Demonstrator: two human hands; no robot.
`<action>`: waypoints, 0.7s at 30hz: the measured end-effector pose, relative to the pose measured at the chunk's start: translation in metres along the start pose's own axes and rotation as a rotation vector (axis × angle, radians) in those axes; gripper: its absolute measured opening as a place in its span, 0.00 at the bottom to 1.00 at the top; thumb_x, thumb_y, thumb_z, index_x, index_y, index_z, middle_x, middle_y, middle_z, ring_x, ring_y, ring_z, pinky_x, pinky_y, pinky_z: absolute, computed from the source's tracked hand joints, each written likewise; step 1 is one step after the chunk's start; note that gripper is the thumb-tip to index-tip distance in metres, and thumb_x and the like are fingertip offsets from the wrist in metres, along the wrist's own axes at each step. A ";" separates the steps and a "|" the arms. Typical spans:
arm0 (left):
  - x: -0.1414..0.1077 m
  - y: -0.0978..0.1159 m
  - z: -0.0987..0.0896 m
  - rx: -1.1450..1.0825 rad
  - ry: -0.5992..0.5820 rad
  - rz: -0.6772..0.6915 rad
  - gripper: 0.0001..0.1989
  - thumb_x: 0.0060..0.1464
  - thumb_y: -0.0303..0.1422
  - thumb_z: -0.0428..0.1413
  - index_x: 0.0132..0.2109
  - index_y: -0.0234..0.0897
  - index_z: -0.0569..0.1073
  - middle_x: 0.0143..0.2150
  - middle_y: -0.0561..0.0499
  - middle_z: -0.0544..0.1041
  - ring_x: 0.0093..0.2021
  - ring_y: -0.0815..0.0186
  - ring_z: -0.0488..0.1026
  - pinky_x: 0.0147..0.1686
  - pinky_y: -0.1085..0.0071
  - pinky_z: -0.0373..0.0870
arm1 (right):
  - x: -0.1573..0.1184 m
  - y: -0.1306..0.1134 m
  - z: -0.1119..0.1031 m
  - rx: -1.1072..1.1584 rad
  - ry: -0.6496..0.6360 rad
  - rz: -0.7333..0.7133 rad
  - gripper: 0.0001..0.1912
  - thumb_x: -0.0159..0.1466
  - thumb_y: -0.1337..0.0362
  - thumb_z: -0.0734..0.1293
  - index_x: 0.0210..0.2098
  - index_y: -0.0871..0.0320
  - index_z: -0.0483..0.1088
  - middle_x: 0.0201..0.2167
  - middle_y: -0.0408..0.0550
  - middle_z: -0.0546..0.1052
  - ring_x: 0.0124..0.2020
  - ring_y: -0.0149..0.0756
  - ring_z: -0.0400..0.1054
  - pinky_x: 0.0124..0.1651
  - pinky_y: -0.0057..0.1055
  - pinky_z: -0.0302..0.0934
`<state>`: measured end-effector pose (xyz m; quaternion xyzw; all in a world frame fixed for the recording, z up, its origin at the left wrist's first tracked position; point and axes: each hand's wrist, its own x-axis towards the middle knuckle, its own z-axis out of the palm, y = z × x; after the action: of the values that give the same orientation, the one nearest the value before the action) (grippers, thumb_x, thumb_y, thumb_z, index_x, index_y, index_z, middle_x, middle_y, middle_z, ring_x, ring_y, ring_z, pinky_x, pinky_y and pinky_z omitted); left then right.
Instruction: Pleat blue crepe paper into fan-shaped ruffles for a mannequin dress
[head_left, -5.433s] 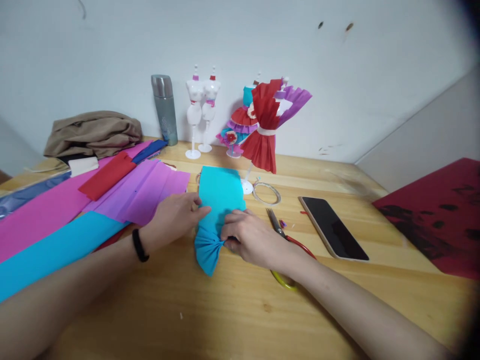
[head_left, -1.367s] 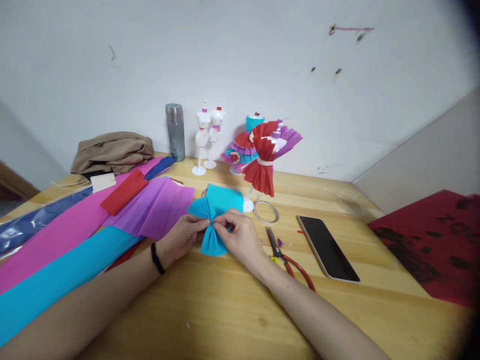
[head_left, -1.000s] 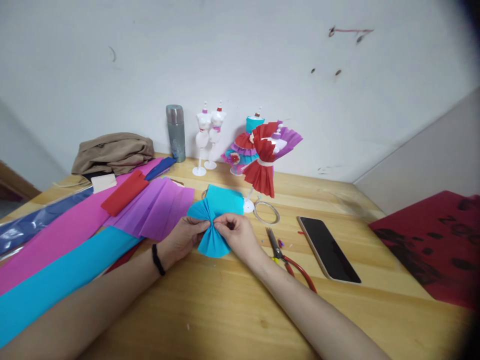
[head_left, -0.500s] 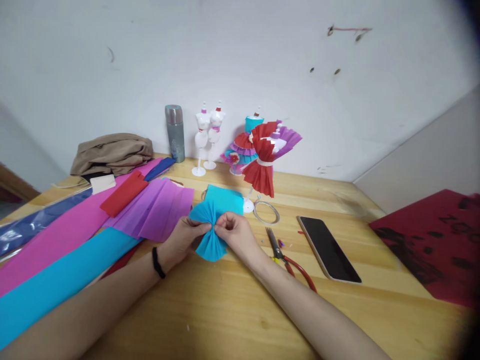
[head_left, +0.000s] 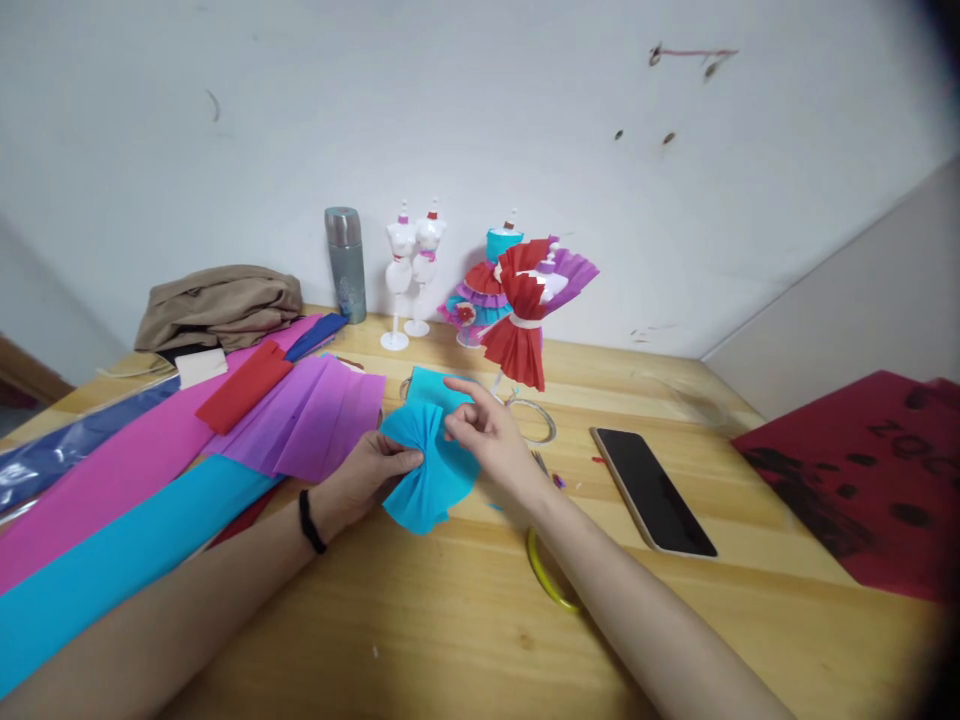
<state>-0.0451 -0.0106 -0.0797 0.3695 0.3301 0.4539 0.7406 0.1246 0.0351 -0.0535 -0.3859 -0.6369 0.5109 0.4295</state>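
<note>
My left hand (head_left: 373, 468) pinches a gathered blue crepe paper piece (head_left: 420, 495) between thumb and fingers at its narrow middle. Its pleats fan out above and below. My right hand (head_left: 487, 432) is off the gather, over the paper's right side, with the index finger stretched out, the thumb apart and the other fingers curled. Another flat blue paper piece (head_left: 435, 383) lies behind on the table. A yellow tool handle (head_left: 547, 575) curves out from under my right forearm, which hides most of that tool.
Sheets of purple paper (head_left: 322, 420), pink and blue paper spread across the left. At the back stand a thermos flask (head_left: 345, 265), white mini mannequins (head_left: 400, 265) and one in a red pleated paper dress (head_left: 519, 345). A phone (head_left: 654, 490) and a red bag (head_left: 862, 490) are on the right.
My right hand has let go of the gather and moved up and right, its index finger now extended. The blue fan has spread wider on the right. My left hand keeps its pinch.
</note>
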 end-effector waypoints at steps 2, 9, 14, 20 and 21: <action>0.000 0.000 0.000 0.006 -0.022 0.007 0.15 0.42 0.35 0.68 0.39 0.36 0.80 0.34 0.47 0.82 0.31 0.60 0.78 0.35 0.63 0.75 | 0.003 0.000 -0.002 0.012 -0.081 0.012 0.14 0.54 0.60 0.65 0.40 0.55 0.69 0.17 0.35 0.67 0.21 0.30 0.62 0.25 0.27 0.52; 0.001 0.001 -0.006 -0.026 0.025 -0.009 0.14 0.40 0.35 0.69 0.36 0.34 0.80 0.32 0.46 0.82 0.31 0.61 0.79 0.38 0.64 0.74 | 0.010 0.011 -0.005 0.004 -0.066 0.032 0.06 0.51 0.61 0.66 0.26 0.55 0.65 0.18 0.38 0.68 0.21 0.30 0.65 0.26 0.27 0.56; 0.004 0.003 -0.013 -0.062 0.063 0.014 0.17 0.39 0.36 0.69 0.38 0.32 0.80 0.33 0.44 0.82 0.31 0.60 0.79 0.40 0.63 0.74 | 0.005 0.011 -0.005 -0.074 -0.064 0.060 0.06 0.50 0.60 0.66 0.24 0.57 0.67 0.20 0.40 0.69 0.22 0.29 0.62 0.28 0.27 0.56; 0.007 0.004 -0.018 -0.084 0.096 0.048 0.14 0.40 0.35 0.69 0.34 0.30 0.80 0.32 0.43 0.82 0.30 0.61 0.79 0.37 0.65 0.74 | -0.006 0.009 0.004 -0.325 -0.090 0.056 0.11 0.54 0.58 0.65 0.20 0.58 0.67 0.18 0.40 0.65 0.21 0.28 0.56 0.24 0.26 0.49; 0.007 0.004 -0.017 -0.087 0.098 0.051 0.14 0.40 0.34 0.69 0.34 0.30 0.80 0.32 0.43 0.82 0.30 0.60 0.79 0.37 0.65 0.74 | -0.007 0.009 0.006 -0.362 -0.082 0.048 0.12 0.55 0.58 0.65 0.20 0.58 0.67 0.18 0.40 0.65 0.22 0.28 0.56 0.24 0.26 0.49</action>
<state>-0.0585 0.0011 -0.0864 0.3226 0.3363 0.5040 0.7272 0.1221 0.0288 -0.0637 -0.4511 -0.7260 0.4131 0.3143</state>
